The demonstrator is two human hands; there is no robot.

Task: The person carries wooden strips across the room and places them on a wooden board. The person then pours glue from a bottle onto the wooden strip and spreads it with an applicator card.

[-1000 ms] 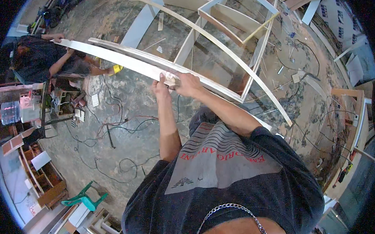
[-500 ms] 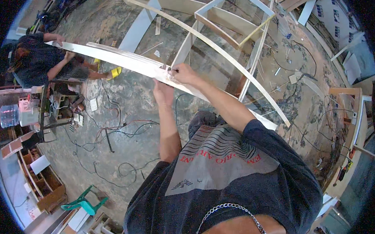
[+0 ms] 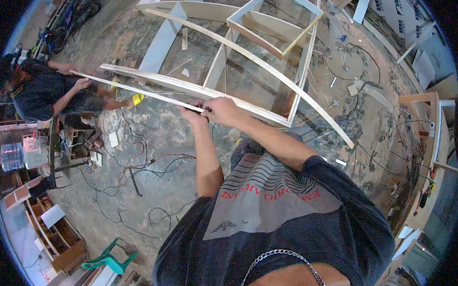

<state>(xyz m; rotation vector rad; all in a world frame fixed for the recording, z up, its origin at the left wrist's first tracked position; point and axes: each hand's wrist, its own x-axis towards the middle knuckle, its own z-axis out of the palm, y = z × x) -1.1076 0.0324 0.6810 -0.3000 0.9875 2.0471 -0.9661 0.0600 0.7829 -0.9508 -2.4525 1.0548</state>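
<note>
A long thin white strip (image 3: 140, 90), seen edge-on, runs from a co-worker's hands at the left to mine. My left hand (image 3: 194, 115) grips its near end from below, fingers closed around it. My right hand (image 3: 221, 111) is closed at the same end, its fingertips pinching by the edge; whether a small dark item sits in them is too small to tell. Just beyond lies a large pale wooden frame (image 3: 220, 59) with a curved side and cross pieces. Its nearest rail passes close behind my hands.
A co-worker (image 3: 37, 92) with yellow footwear sits or crouches at the far left. Cables (image 3: 138, 167) trail over the stained floor. A green stool (image 3: 110, 259) stands at lower left near wooden drawers (image 3: 56, 230). A long curved strip (image 3: 288, 84) lies across the frame.
The strip's broad white face has turned away, leaving its thin edge in view. It no longer shows beyond my right arm, and the frame's near rail is now uncovered.
</note>
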